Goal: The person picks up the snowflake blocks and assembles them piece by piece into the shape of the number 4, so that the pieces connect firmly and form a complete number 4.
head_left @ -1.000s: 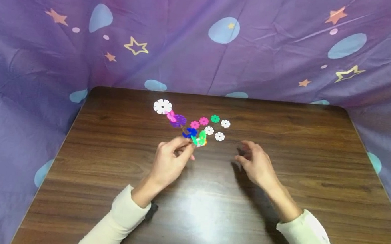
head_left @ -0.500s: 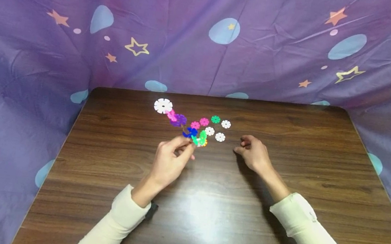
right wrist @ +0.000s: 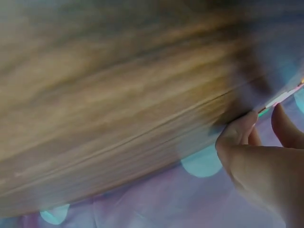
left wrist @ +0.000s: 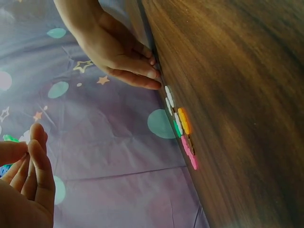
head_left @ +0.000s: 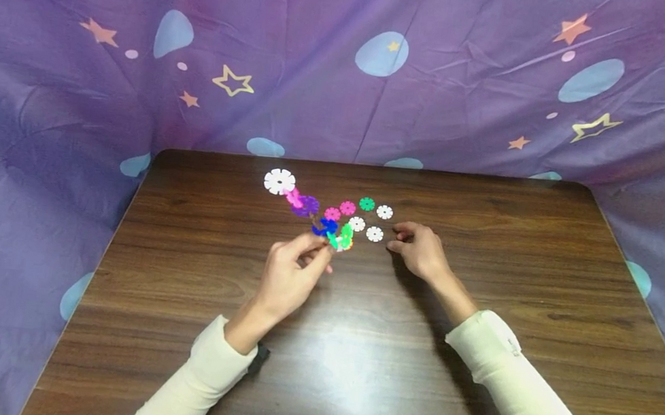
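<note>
My left hand (head_left: 290, 278) pinches one end of a chain of interlocking snowflake discs above the table. Along the chain I see a blue disc (head_left: 327, 226), a purple disc (head_left: 308, 205), a pink piece and, at the far tip, a white disc (head_left: 279, 181). Bright green discs (head_left: 346, 235) sit close to the fingertips. Just right of a loose white disc (head_left: 374, 234), my right hand (head_left: 422, 252) hovers low with thumb and fingers apart, holding nothing. In the right wrist view, its fingers (right wrist: 240, 128) are near the loose discs, which are mostly hidden.
Several loose discs lie flat on the wooden table (head_left: 177, 272): pink (head_left: 347, 208), green (head_left: 366, 204), white (head_left: 384, 211) and an orange one (left wrist: 184, 121). A patterned purple cloth (head_left: 304, 26) hangs behind the table's far edge.
My right hand has slid left and slightly away from me, closer to the loose white discs. The left hand with the chain stays almost still.
</note>
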`<state>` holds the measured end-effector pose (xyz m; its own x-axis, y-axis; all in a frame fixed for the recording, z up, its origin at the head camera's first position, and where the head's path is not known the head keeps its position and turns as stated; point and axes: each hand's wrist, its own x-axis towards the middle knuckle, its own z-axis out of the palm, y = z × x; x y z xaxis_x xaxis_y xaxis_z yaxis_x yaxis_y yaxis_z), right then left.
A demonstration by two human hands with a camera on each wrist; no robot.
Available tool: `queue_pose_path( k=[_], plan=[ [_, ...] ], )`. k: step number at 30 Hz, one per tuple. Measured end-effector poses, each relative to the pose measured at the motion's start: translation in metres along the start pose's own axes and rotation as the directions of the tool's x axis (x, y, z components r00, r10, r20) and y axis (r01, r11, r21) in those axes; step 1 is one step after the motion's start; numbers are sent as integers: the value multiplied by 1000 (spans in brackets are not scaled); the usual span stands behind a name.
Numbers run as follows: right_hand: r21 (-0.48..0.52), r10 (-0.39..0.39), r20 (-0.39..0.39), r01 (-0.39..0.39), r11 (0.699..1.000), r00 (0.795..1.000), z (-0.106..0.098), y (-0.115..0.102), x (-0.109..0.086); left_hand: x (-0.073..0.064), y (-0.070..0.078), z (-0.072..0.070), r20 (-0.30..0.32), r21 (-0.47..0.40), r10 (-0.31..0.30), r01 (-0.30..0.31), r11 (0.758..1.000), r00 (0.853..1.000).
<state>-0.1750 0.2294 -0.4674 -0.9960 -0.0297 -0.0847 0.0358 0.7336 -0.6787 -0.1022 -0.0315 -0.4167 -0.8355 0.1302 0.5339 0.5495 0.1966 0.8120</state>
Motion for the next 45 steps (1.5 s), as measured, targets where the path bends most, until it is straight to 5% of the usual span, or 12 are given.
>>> queue_pose_path(
  k=[14,27,45],
  plan=[
    [-64,-119,-30,117,991,992,16,-7,10,-1,-1,1,-14,-4,-7,7,1000,1000],
    [-27,-133,-16,133,991,991,20,-16,2,-2,0,1,4,-1,-27,27,1000,1000],
    [93,-29,6,28,995,1000,4,-23,-30,-2,1,3,11,11,-11,11,1000,1000]
  ],
)
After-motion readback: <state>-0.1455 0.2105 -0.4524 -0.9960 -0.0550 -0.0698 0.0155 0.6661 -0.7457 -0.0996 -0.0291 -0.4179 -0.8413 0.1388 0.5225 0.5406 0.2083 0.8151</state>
